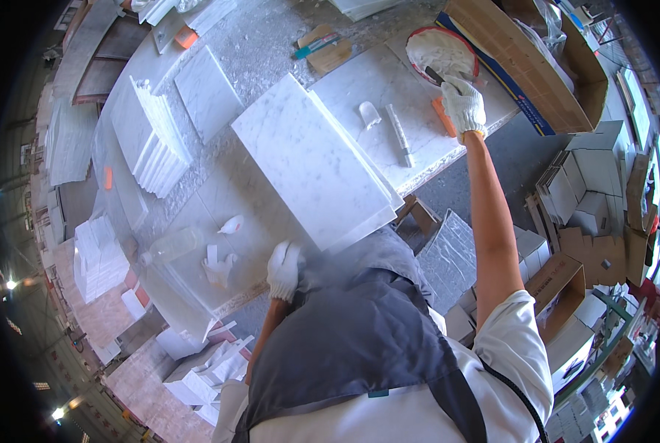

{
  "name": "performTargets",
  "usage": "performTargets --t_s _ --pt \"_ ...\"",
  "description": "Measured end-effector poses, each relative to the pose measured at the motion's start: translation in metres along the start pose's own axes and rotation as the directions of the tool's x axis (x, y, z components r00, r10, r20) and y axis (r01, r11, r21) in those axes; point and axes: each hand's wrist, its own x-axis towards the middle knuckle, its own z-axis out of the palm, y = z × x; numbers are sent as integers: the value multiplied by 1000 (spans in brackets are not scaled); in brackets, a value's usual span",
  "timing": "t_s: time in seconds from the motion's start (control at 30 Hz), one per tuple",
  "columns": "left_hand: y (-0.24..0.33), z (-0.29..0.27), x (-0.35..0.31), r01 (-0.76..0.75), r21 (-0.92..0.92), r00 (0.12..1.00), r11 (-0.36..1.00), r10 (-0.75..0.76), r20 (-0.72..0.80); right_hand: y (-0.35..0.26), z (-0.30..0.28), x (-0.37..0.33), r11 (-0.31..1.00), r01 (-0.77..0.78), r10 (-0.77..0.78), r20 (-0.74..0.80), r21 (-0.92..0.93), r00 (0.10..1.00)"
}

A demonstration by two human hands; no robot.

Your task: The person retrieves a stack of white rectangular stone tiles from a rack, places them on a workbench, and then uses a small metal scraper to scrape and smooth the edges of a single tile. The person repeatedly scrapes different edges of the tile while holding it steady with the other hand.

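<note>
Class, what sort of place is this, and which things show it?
Probably a stone or tile workshop: stacked marble-patterned slabs, a dusty workbench and a red-rimmed bowl of white material.

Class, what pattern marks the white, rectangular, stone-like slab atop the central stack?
Faint grey veining on the slab, best in the head view.

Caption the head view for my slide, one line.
Right gloved hand holds a dark tool at a red-rimmed bowl of white paste; left gloved hand near stacked veined slabs.

"Can any lettering be read?"
"None clearly. The brown carton (554, 280) at the right bears small print, too blurred to make out."
"And the blue strip (528, 107) by the open box?"
"Faint marks, also illegible."
</note>
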Motion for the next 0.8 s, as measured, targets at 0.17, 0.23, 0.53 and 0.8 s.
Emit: performTargets --t_s 0.17,0.23,0.53,0.8 --pt "-6 -1 1 -4 -32 1000 999 5 15 -5 1 -6 1000 5 -4 -14 3 1000" --pt "-9 -2 2 -26 -23 1000 999 26 7 -5 1 -7 1000 0 0 -14 22 1000" --pt "-15 -9 0 34 -61 999 998 -33 16 -2 2 -4 997 -29 29 8 78 1000" --pt "-27 -13 3 -29 -172 1000 985 27 -15 -13 1 -17 992 -35 38 -22 124 999"
